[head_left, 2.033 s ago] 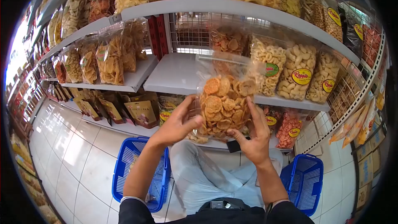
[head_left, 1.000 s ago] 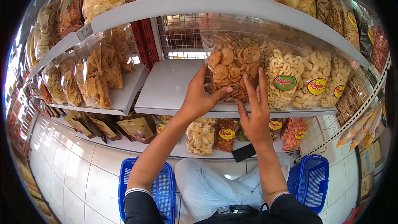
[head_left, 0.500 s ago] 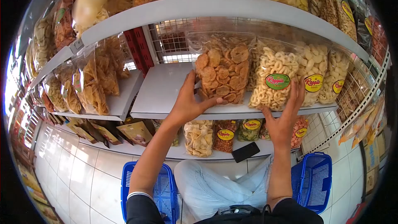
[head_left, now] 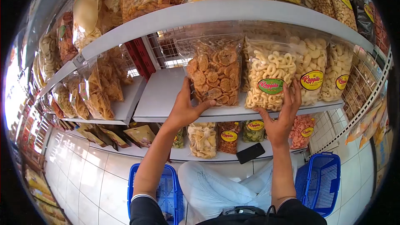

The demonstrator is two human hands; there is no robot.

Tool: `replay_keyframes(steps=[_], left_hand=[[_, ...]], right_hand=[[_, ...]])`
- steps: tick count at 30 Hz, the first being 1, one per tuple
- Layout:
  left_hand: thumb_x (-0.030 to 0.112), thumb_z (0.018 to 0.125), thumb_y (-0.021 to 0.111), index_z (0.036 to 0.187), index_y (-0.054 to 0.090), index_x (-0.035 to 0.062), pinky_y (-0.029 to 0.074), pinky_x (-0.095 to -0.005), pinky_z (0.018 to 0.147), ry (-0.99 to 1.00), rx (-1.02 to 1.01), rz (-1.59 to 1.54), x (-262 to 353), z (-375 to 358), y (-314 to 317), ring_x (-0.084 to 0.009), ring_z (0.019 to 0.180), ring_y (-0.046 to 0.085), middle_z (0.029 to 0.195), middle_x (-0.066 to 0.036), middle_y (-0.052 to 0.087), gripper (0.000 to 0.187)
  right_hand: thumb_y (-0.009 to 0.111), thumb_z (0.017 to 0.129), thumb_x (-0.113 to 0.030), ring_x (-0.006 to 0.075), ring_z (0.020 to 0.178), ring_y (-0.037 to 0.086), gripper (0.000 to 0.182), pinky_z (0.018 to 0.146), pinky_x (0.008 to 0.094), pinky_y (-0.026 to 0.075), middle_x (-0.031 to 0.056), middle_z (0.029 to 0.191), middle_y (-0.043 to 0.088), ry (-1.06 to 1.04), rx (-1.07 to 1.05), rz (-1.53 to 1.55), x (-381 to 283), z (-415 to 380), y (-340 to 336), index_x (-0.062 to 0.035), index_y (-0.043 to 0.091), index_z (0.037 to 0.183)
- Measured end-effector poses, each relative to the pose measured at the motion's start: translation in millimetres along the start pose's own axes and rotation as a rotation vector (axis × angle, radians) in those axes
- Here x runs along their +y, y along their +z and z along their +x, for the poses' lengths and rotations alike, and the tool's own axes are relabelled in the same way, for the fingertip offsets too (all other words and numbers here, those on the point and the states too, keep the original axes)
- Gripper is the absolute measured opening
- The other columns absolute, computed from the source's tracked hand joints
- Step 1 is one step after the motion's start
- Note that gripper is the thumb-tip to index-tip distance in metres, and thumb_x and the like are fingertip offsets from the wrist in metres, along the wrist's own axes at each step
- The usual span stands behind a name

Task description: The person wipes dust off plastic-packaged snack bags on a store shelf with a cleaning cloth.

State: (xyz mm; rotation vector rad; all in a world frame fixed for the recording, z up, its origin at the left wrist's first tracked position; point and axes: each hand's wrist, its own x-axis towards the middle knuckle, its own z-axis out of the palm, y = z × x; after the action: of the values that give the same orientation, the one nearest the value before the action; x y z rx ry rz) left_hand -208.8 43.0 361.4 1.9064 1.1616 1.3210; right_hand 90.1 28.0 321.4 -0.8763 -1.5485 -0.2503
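Note:
My left hand (head_left: 183,107) grips the lower left corner of a clear bag of round brown crackers (head_left: 214,73), thumb across its front and fingers along its side. The bag stands upright on the middle shelf (head_left: 160,93). My right hand (head_left: 282,121) holds the lower right corner of a bag of pale ring snacks (head_left: 271,73), with its thumb at the bottom edge. A green and red oval label marks this bag. Right beside it are a bag of pale chips (head_left: 312,62) with a yellow label and another similar bag (head_left: 336,73).
An upper shelf edge (head_left: 225,10) crosses above the bags. On the bottom shelf are several snack packs (head_left: 202,141) and a black phone (head_left: 250,153). Blue baskets stand at my left (head_left: 177,196) and right (head_left: 320,183). Wire mesh (head_left: 323,131) closes the right side.
The bag of round crackers has shifted a little left along the shelf with my left hand. The ring snack bag has also moved slightly left. The camera view has shifted a little.

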Motion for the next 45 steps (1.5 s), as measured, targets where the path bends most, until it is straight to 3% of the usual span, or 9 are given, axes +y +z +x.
replay_keyframes(steps=[8, 14, 20, 21, 24, 31, 35, 40, 45], left_hand=[[0.021, 0.092, 0.086, 0.151, 0.029, -0.0067, 0.037, -0.0423, 0.121, 0.104, 0.01, 0.075, 6, 1, 13, -0.0319, 0.144, 0.047, 0.15, -0.027, 0.05, 0.087], [0.031, 0.088, 0.089, 0.153, 0.026, -0.0088, 0.037, -0.0444, 0.121, 0.101, -0.031, 0.187, 2, 5, 9, -0.0395, 0.144, 0.046, 0.149, -0.03, 0.045, 0.098], [0.035, 0.078, 0.096, 0.158, 0.018, -0.0097, 0.037, -0.0448, 0.122, 0.137, 0.245, 0.061, 5, 11, 14, -0.0413, 0.145, 0.044, 0.151, -0.035, 0.04, 0.12], [0.029, 0.079, 0.097, 0.157, 0.018, -0.0043, 0.036, -0.0435, 0.124, 0.12, 0.212, -0.065, 0, 14, 22, -0.0337, 0.146, 0.044, 0.15, -0.029, 0.047, 0.116], [0.022, 0.079, 0.096, 0.157, 0.018, -0.0046, 0.036, -0.0427, 0.123, 0.187, 0.276, -0.046, -5, 14, 36, -0.0323, 0.147, 0.044, 0.152, -0.029, 0.045, 0.113], [0.065, 0.077, 0.087, 0.164, 0.001, -0.0035, 0.027, -0.0615, 0.125, -0.012, 0.235, 0.035, -5, 10, 39, -0.0581, 0.15, 0.031, 0.158, -0.043, 0.029, 0.14], [0.077, 0.077, 0.079, 0.165, 0.0, -0.0028, 0.021, -0.0721, 0.123, -0.045, 0.221, 0.05, 0, 8, 35, -0.0596, 0.153, 0.024, 0.16, -0.045, 0.024, 0.143], [0.082, 0.077, 0.075, 0.165, 0.001, -0.0035, 0.018, -0.0771, 0.12, -0.045, 0.204, 0.03, -2, 10, 36, -0.0589, 0.155, 0.019, 0.161, -0.045, 0.021, 0.143], [0.072, 0.08, 0.08, 0.164, 0.003, -0.0069, 0.025, -0.0634, 0.125, 0.03, 0.248, -0.016, -8, 11, 34, -0.0545, 0.154, 0.026, 0.161, -0.042, 0.025, 0.138]], right_hand=[[0.094, 0.076, -0.019, 0.0421, 0.155, 0.032, 0.101, 0.124, 0.054, 0.036, 0.0216, 0.167, 0.027, 0.026, -0.076, -0.024, 2, 4, -7, -0.0128, 0.041, 0.161], [0.094, 0.075, -0.015, 0.0429, 0.156, 0.032, 0.101, 0.124, 0.0532, 0.033, 0.0226, 0.168, 0.032, 0.04, -0.049, -0.016, 7, -1, 0, -0.0121, 0.041, 0.161], [0.092, 0.077, -0.008, 0.038, 0.159, 0.026, 0.102, 0.126, 0.0532, 0.033, 0.0174, 0.171, 0.027, 0.074, -0.078, -0.02, -1, -1, -1, -0.0132, 0.036, 0.163], [0.09, 0.08, -0.006, 0.0357, 0.16, 0.024, 0.1, 0.126, 0.0524, 0.034, 0.0149, 0.172, 0.024, 0.102, -0.083, -0.007, -2, -3, 0, -0.0139, 0.036, 0.163], [0.087, 0.082, -0.002, 0.0338, 0.162, 0.021, 0.099, 0.127, 0.053, 0.032, 0.0135, 0.173, 0.021, 0.089, -0.094, 0.009, -8, -2, 4, -0.0141, 0.033, 0.165], [0.086, 0.089, -0.013, 0.0357, 0.162, 0.02, 0.095, 0.127, 0.0555, 0.03, 0.0143, 0.174, 0.019, 0.119, -0.11, -0.085, -16, -6, 9, -0.0156, 0.031, 0.166], [0.085, 0.091, -0.02, 0.0374, 0.162, 0.019, 0.094, 0.127, 0.0559, 0.03, 0.0146, 0.176, 0.016, 0.046, -0.098, -0.16, -12, -8, 11, -0.0161, 0.03, 0.167], [0.085, 0.089, -0.013, 0.0365, 0.163, 0.017, 0.095, 0.128, 0.0553, 0.027, 0.0146, 0.176, 0.017, 0.038, -0.107, -0.095, -11, -10, 14, -0.016, 0.03, 0.167], [0.082, 0.082, 0.003, 0.0345, 0.163, 0.016, 0.101, 0.13, 0.0546, 0.022, 0.0143, 0.176, 0.017, 0.062, -0.111, -0.106, -17, -7, 14, -0.0154, 0.031, 0.167]])
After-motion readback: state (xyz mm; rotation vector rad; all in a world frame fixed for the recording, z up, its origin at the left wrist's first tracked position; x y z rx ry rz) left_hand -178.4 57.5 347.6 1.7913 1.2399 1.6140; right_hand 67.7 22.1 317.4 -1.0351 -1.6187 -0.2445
